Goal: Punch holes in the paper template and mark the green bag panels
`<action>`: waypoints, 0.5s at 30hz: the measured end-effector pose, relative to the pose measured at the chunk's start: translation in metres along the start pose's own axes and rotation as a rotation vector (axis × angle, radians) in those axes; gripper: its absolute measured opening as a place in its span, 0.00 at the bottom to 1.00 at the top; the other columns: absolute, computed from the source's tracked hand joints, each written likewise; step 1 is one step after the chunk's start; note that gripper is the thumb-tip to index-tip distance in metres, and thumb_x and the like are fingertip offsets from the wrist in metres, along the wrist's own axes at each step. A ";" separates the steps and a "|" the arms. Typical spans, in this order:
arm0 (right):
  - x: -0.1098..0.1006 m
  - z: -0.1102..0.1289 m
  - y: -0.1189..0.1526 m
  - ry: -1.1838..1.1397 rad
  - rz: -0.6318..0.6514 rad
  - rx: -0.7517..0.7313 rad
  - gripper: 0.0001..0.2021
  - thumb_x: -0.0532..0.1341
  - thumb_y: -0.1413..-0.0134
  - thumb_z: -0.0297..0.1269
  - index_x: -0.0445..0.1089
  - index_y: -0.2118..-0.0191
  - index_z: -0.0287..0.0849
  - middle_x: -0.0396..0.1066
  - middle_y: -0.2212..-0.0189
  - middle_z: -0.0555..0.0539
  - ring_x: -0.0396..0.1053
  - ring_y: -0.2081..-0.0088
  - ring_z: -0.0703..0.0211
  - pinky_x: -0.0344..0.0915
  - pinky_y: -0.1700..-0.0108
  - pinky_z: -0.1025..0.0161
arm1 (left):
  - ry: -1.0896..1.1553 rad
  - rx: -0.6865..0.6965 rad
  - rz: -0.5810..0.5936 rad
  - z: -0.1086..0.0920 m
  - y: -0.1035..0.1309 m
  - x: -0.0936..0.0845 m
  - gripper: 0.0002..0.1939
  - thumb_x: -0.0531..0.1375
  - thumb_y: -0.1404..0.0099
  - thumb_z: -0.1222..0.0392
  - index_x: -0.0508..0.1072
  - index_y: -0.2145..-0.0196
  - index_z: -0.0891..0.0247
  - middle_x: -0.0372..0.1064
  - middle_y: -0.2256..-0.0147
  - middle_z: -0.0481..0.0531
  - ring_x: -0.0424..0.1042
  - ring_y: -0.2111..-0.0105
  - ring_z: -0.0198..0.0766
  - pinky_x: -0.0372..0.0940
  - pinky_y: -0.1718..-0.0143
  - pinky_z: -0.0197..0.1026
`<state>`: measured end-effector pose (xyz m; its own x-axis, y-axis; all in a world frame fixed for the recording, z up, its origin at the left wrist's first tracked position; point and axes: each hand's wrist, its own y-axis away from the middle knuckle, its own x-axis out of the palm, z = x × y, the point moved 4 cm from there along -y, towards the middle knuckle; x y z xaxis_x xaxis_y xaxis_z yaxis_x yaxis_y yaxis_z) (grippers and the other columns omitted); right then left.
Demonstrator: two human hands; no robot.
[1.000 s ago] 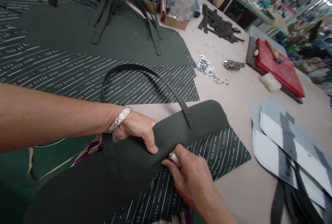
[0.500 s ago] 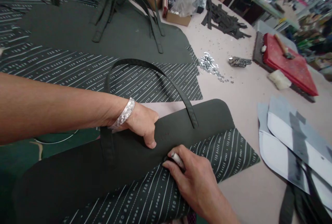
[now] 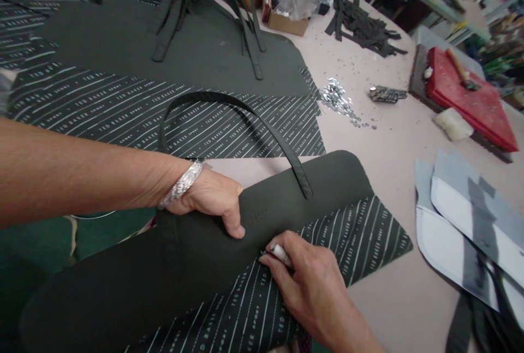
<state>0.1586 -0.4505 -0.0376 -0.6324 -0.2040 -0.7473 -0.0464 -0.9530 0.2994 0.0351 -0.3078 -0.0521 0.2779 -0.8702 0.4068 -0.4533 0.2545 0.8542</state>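
The dark-grey strapped flat panel [image 3: 204,260] lies before me, my left hand [image 3: 215,195] at its far edge. Beyond its right end, on the pale-pink surface [image 3: 380,145], is a heap of small silver bits [image 3: 336,94]; to my right, white-and-grey flat pieces [image 3: 444,235], a red rectangular slab [image 3: 462,96] behind them.

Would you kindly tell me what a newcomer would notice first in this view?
The bright red slab, bearing a wooden-handled tool, stands out at upper right. Centrally, the braceleted left hand holds a dark panel, and the right hand grips a white cylinder over striped fabric.
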 end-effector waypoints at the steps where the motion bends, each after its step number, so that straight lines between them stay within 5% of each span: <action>1: 0.000 0.000 0.000 0.003 0.005 0.003 0.07 0.57 0.39 0.39 0.64 0.68 0.45 0.68 0.74 0.54 0.68 0.75 0.64 0.57 0.71 0.66 | 0.007 -0.002 -0.002 0.001 -0.001 0.001 0.11 0.62 0.54 0.67 0.77 0.69 0.64 0.76 0.74 0.57 0.75 0.74 0.52 0.71 0.61 0.56; 15: 0.003 0.000 -0.006 0.070 -0.018 0.054 0.08 0.58 0.41 0.37 0.57 0.68 0.46 0.69 0.75 0.54 0.70 0.74 0.59 0.53 0.73 0.65 | -0.022 0.076 0.088 0.000 -0.007 0.006 0.10 0.63 0.56 0.66 0.76 0.72 0.64 0.75 0.75 0.55 0.75 0.75 0.48 0.73 0.62 0.52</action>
<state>0.1573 -0.4458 -0.0418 -0.5757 -0.2035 -0.7919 -0.0999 -0.9438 0.3152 0.0396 -0.3151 -0.0557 0.2162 -0.8553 0.4708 -0.5382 0.2980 0.7884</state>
